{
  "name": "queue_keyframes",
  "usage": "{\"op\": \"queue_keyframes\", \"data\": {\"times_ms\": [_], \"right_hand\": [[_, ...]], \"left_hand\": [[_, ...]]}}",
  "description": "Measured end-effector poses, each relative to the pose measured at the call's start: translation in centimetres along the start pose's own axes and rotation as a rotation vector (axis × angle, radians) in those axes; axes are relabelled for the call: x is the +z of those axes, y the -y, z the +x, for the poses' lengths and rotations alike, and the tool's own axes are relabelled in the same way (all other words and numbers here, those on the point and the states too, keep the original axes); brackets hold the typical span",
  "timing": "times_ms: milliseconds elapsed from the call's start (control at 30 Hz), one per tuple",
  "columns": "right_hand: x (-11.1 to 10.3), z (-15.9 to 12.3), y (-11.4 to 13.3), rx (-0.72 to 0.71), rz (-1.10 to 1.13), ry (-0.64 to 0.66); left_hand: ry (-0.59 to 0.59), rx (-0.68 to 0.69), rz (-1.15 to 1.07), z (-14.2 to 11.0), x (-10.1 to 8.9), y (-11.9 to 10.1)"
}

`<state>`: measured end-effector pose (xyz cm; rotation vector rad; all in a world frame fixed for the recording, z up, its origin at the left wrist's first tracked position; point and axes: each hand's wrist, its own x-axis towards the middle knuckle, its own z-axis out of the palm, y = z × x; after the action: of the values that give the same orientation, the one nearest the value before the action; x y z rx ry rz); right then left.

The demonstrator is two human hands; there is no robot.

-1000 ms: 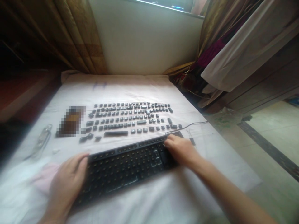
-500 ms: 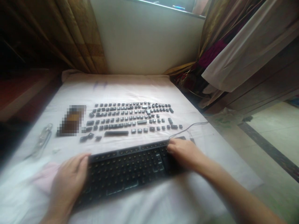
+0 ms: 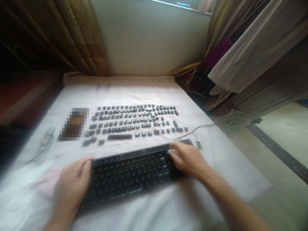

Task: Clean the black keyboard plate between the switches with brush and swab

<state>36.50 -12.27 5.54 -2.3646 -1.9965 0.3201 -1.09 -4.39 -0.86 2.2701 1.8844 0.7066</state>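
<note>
A black keyboard with its keycaps off lies tilted in front of me, rows of bare key posts showing. My left hand is closed around its left end, thumb along the top edge. Over the number-pad end, my right hand is closed in a pinch near the upper edge. A small whitish bit shows at its fingertips, too blurred to name. Beyond the keyboard, loose black keycaps are laid out in rows, with the long space bar in front.
A pale sheet covers the surface. At the left are a blurred-out rectangular object, a clear bundle with a cord and a pink cloth. The keyboard cable runs off right, near a small dark piece.
My right hand has shifted slightly over the number-pad end and turned, so the whitish bit now shows at its fingertips. The left hand keeps its hold; the keyboard has moved only slightly.
</note>
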Motion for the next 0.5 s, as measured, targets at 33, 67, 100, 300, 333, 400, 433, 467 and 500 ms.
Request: {"op": "queue_keyframes", "data": {"times_ms": [33,67,100,300,333,400,433,467,500], "right_hand": [[0.1,0.2,0.5,0.030,-0.019,0.008],[0.1,0.3,1.0,0.059,-0.031,0.018],[0.1,0.3,1.4,0.084,-0.037,0.030],[-0.2,0.8,1.6,0.151,-0.022,0.090],[-0.4,0.9,1.5,0.142,-0.020,0.097],[-0.6,1.1,1.2,0.101,-0.015,0.117],[-0.7,1.1,1.1,0.073,-0.011,0.124],[-0.7,1.1,1.1,0.041,-0.004,0.128],[-0.7,1.1,1.1,0.004,0.004,0.131]], "left_hand": [[-0.004,-0.002,-0.001,0.0,-0.1,-0.1],[-0.005,-0.003,-0.003,0.0,-0.2,-0.3],[-0.003,-0.005,-0.004,0.1,-0.3,-0.4],[0.029,-0.015,0.011,0.3,-0.5,-0.4],[0.025,-0.015,0.010,0.3,-0.5,-0.4],[0.005,-0.018,0.005,0.2,-0.3,-0.4],[-0.013,-0.023,0.003,0.2,-0.2,-0.4],[-0.027,-0.028,0.001,0.1,-0.2,-0.5],[-0.030,-0.029,-0.001,0.1,-0.1,-0.5]]}}
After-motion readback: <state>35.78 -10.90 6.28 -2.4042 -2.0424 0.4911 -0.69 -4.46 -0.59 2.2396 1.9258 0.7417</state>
